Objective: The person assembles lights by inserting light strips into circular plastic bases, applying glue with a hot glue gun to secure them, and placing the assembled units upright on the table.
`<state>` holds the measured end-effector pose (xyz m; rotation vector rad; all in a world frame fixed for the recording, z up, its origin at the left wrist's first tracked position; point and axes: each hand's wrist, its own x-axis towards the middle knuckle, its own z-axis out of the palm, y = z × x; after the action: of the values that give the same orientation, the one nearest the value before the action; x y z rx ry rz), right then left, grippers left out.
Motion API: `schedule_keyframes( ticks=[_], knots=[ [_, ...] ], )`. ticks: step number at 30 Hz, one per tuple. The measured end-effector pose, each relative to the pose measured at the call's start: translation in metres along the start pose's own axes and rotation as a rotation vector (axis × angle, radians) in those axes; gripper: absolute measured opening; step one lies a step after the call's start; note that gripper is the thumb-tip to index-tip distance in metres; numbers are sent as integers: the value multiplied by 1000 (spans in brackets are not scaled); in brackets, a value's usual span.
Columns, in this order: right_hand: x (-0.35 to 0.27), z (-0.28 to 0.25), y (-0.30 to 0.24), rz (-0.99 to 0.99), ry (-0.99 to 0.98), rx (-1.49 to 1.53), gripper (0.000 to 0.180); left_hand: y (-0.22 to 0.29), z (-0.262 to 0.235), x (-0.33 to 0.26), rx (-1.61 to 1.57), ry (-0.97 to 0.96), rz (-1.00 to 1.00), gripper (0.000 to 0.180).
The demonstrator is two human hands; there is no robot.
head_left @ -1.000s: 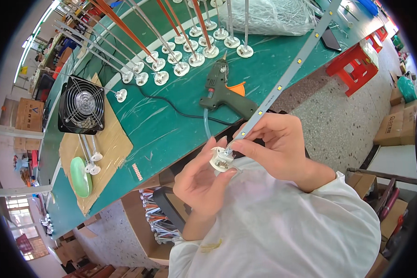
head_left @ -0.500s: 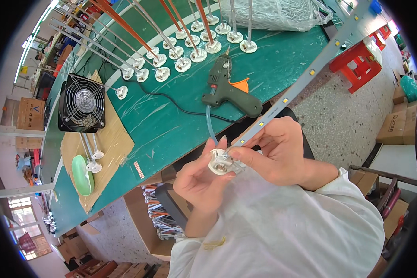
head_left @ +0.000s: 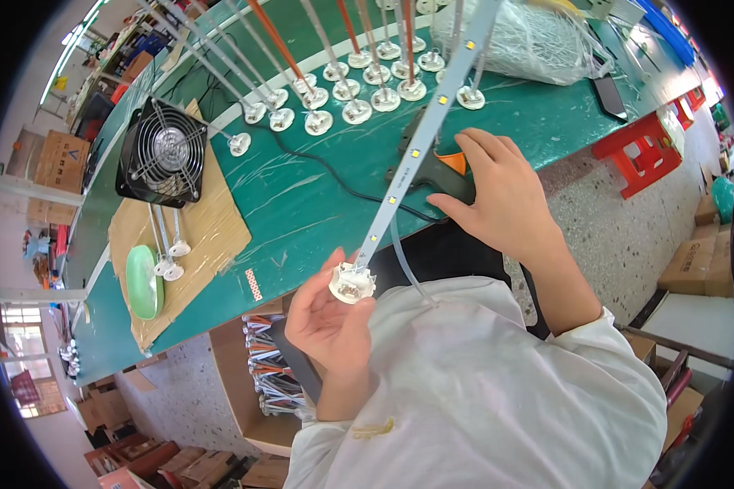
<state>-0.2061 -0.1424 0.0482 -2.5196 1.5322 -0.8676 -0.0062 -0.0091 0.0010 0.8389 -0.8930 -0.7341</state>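
Note:
My left hand pinches a round white lamp base between thumb and fingers. From that base a long narrow LED strip with small yellow chips rises up and to the right. My right hand, thumb and fingers apart, is at the handle of a dark green glue gun lying on the table; whether it touches the handle I cannot tell. Part of the gun is hidden behind the strip. A clear glue stick trails from the gun toward my white clothing.
Several upright lamp rods on round white bases stand at the back of the green table. A black fan and a green dish are on cardboard at left. A plastic bag lies far right; red stools stand beyond.
My right hand has let go of the LED strip and moved up and right to the glue gun. My left hand keeps the lamp base, now further left, with the strip more upright.

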Motion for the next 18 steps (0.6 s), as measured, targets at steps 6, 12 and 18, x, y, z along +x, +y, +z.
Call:
schedule_keyframes(
  ticks=[6,12,18],
  knots=[
    [1,12,-4,-12,-26,16,52,2,-10,-1,67,-43,93,55],
    [-17,6,-34,-382,361,356,33,-4,-8,0,63,-61,145,56],
    [-33,20,-55,-572,350,593,29,1,-2,-7,97,-98,67,57]
  ],
)
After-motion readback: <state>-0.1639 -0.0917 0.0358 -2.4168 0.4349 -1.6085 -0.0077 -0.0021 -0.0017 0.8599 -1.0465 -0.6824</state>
